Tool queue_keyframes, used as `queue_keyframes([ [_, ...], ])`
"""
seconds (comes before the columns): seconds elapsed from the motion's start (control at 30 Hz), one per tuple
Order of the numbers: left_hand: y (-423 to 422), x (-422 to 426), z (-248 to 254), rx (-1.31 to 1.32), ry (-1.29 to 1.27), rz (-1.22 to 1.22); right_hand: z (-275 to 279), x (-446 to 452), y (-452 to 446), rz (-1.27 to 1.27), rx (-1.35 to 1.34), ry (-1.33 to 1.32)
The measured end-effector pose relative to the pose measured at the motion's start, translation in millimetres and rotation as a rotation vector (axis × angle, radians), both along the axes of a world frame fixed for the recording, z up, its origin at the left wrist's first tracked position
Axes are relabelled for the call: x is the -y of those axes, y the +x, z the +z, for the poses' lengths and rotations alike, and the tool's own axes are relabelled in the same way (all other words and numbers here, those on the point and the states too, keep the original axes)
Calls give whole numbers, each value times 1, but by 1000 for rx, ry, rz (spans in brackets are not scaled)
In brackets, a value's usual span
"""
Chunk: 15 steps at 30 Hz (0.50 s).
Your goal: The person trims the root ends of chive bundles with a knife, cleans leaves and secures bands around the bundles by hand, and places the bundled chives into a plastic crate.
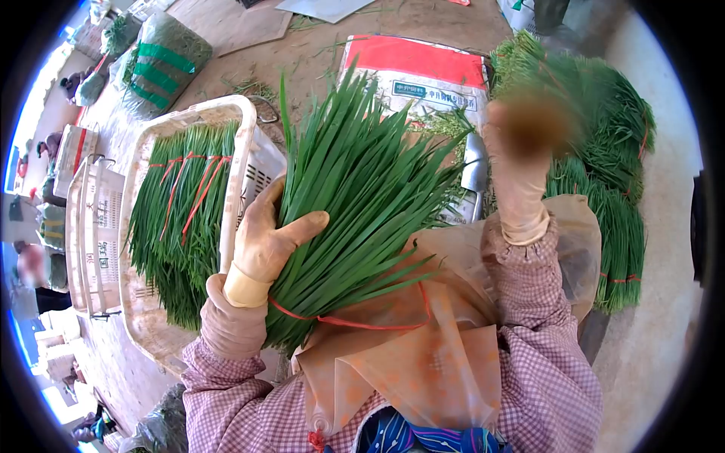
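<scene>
Chives [370, 181] beside the crate [243, 151] are clamped by the fingers [306, 225] of the left hand [264, 240]; those of the right hand [517, 162], farther off, are too blurred to tell.

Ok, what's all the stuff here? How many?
Held bundle: one, green, centre
Tie: one, red, across held bundle
Crates: at least two, white, left
Crate bundles: several, green, nearer crate
Piled bundles: several, green, right
Sack: one, red and white, top
Blade: one, silver, right of centre
Bag: one, green-banded, upper left
Apron: one, orange, lap
Sleeves: two, checked pink, bottom
Left hand: one, yellowish glove, held bundle
Right hand: one, colour blurred, upper right
</scene>
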<state>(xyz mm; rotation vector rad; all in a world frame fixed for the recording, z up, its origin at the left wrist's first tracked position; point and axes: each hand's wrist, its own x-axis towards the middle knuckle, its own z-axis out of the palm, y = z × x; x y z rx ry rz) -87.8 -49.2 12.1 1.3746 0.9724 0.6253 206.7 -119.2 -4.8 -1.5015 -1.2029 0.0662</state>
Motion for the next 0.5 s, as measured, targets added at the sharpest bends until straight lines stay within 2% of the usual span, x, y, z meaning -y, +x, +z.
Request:
queue_keyframes([
  [0.07, 1, 0, 0, 19, -30, 11, 30, 3, -19, 7, 133, 161],
  [0.13, 3, 0, 2, 4, -54, 12, 30, 0, -31, 412, 318, 240],
  [0.17, 3, -1, 1, 0, -51, 10, 26, -5, -46, 511, 473, 337],
  [0.2, 3, -1, -1, 1, -61, 18, 24, 2, -62, 515, 663, 182],
  [0.23, 2, -2, -1, 0, -68, 32, 8, 4, -76, 502, 719, 182],
  [0.3, 2, 1, 5, 3, -98, 77, -18, 22, -92, 534, 663, 71],
  [0.37, 0, 4, 3, 70, -158, 108, -29, 30, -86, 689, 515, -114],
  [0.5, 5, 8, 11, 8, -235, 139, -18, 27, -80, 615, 432, 18],
])
